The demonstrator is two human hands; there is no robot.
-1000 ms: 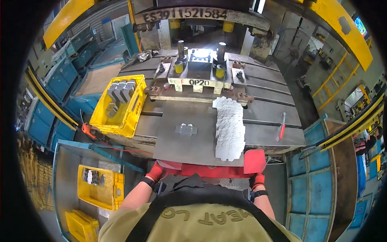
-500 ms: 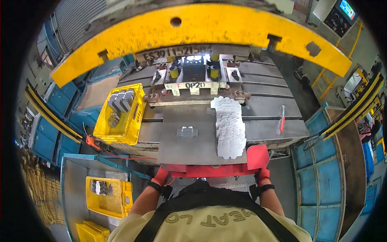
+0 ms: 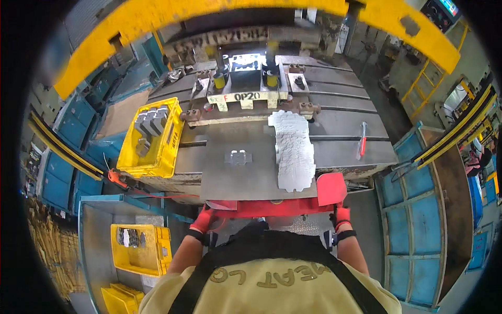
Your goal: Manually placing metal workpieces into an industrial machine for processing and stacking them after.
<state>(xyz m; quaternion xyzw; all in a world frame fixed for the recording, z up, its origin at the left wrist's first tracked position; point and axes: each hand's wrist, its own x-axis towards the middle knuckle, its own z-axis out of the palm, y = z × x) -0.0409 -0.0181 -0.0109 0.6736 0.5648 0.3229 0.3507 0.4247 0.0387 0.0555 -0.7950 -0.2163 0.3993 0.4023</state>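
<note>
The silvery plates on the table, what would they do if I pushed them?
The silvery plates would probably slide apart, since they overlap in a long row with no strap visible. Lying flat, they likely wouldn't roll. Their shine suggests smooth metal, perhaps slippery.

I wear this camera on my head, the left one of two side by side, and it faces forward and down. Very near, at the lower edge, is my shirt; a little farther are my left fingers and my right fingers. The tabletop takes the middle, and the die set stands behind. The wide lens bends the yellow beam; the upper left corner is blurred, so perhaps I misread it.
</note>
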